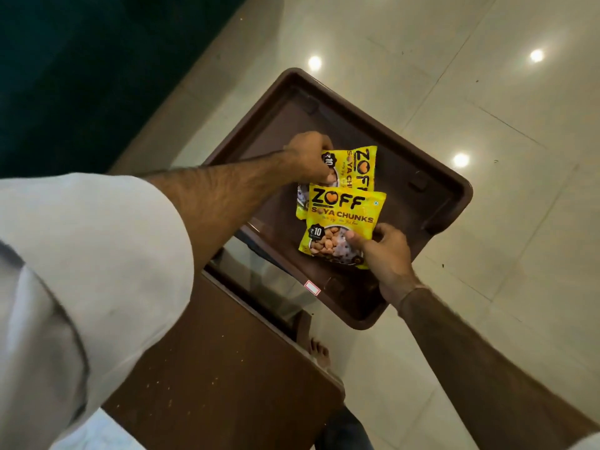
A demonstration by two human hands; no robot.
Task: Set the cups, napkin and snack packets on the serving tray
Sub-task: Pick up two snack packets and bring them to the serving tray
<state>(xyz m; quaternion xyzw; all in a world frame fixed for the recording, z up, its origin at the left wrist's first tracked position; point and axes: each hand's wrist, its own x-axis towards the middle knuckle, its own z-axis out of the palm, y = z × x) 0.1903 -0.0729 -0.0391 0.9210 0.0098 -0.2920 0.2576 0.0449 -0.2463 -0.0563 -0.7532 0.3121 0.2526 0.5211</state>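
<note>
Head view: the left hand (308, 155) pinches the far packet (363, 167) and the right hand (384, 254) grips the near packet (341, 222), overlapping mid-tray. The brown tray (431, 177) overhangs the table (220, 362), with bare floor to its far and right edges.

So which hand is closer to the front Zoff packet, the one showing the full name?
Right. The right hand pinches the front packet at its lower right corner. The left hand is farther, gripping the rear packet that the front one overlaps, over the brown tray.
</note>
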